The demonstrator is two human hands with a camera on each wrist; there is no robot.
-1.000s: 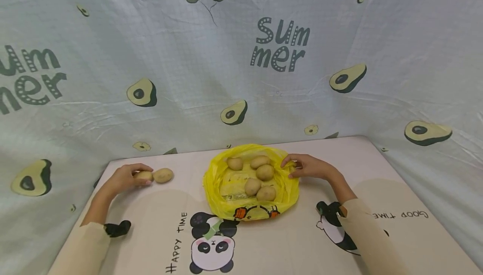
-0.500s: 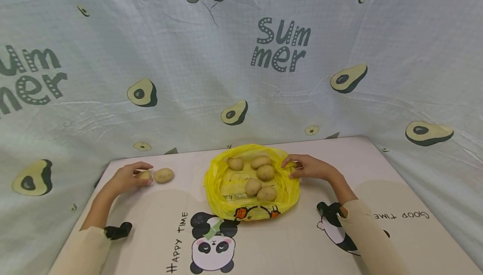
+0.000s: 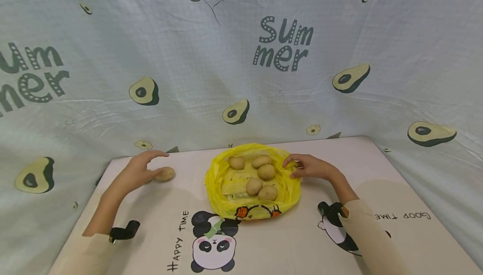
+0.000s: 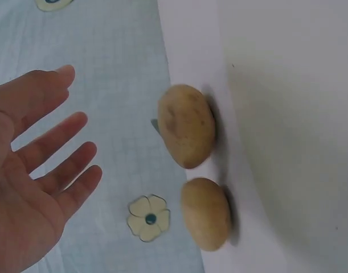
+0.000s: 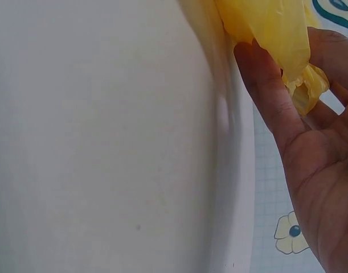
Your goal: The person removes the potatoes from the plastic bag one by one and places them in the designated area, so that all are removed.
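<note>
The left hand [image 3: 137, 171] is spread wide, its thumb and fingers extended and apart, and it holds nothing; the left wrist view shows a gap between its fingertips and two potatoes on the table [image 3: 302, 237]. One, the blotchy potato [image 4: 187, 126], has darker marks on its skin; the other, the smoother potato [image 4: 205, 214], lies just beside it with a narrow space between them. Both are on the far left part of the table, well apart from the yellow plastic bag [image 3: 214, 195], and in the head view the hand hides most of one of them. The right hand [image 3: 314, 167] grips the bag's right edge, with gathered plastic pinched between thumb and fingers. The bag stands with its mouth wide and five potatoes inside: a back left potato [image 3: 236, 162], a back right potato [image 3: 261, 161], a middle right potato [image 3: 266, 172], and, near the front, two close together, a front left potato [image 3: 254, 186] and a front right potato [image 3: 268, 193]. A printed panda [image 3: 213, 250] on the table covering lies at the bag's near side, beside the lettering "HAPPY TIME" [image 3: 177, 241]. Behind the table hangs a pale cloth [image 3: 188, 57] with avocado prints.
</note>
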